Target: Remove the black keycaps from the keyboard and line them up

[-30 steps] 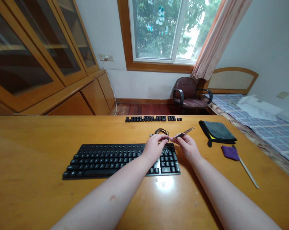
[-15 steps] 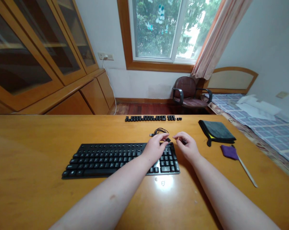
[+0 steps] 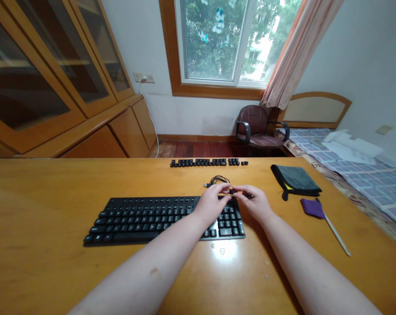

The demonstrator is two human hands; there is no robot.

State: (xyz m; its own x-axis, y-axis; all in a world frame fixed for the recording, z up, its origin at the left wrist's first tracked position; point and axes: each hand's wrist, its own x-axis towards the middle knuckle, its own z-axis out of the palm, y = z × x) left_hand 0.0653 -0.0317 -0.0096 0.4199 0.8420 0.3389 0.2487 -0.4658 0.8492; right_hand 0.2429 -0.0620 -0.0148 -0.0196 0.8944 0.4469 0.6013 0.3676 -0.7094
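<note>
A black keyboard (image 3: 152, 216) lies on the wooden desk (image 3: 37, 210) in front of me. My left hand (image 3: 211, 202) hovers over its far right corner, fingers pinched on a small black keycap (image 3: 231, 191). My right hand (image 3: 255, 202) meets it from the right, fingertips closed on the same keycap. A dark tool tip (image 3: 249, 196) pokes out under the right fingers. A coiled black cable (image 3: 218, 180) lies just beyond both hands.
A row of loose black keycaps (image 3: 208, 162) lines the desk's far edge. A folded dark cloth (image 3: 295, 179) and a purple-tipped brush (image 3: 326, 218) lie at the right. Beyond the desk are a chair (image 3: 257, 129), a bed (image 3: 362, 170) and wooden cabinets (image 3: 53, 87).
A second ago my right hand held a thin tool raised toward the right; it has lowered and moved left, and its fingertips now meet my left hand at the keycap.
</note>
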